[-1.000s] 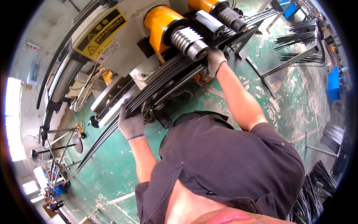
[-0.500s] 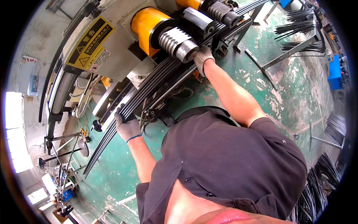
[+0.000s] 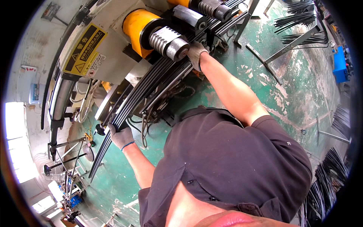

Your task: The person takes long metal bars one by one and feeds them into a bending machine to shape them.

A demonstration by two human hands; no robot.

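Note:
A bundle of long, thin dark metal rods runs aslant from the lower left, beneath a machine's ribbed steel roller, to the upper right. My left hand, in a grey knitted glove, is closed around the rods toward their lower-left end, thumb on the near side. Right beside the roller's end, my right hand in a similar glove reaches to the same bundle. It looks curled over the rods, though its fingertips are hidden by the roller and the glove.
A yellow housing carries the roller, and a warning label marks the machine's side panel. Hoses and cables hang below the rods. Dark rods hang on a metal rack at right. Another rod bundle stands lower right.
My left hand has slid down along the rods toward their lower-left end. The right hand stays beside the roller. The whole view has shifted slightly.

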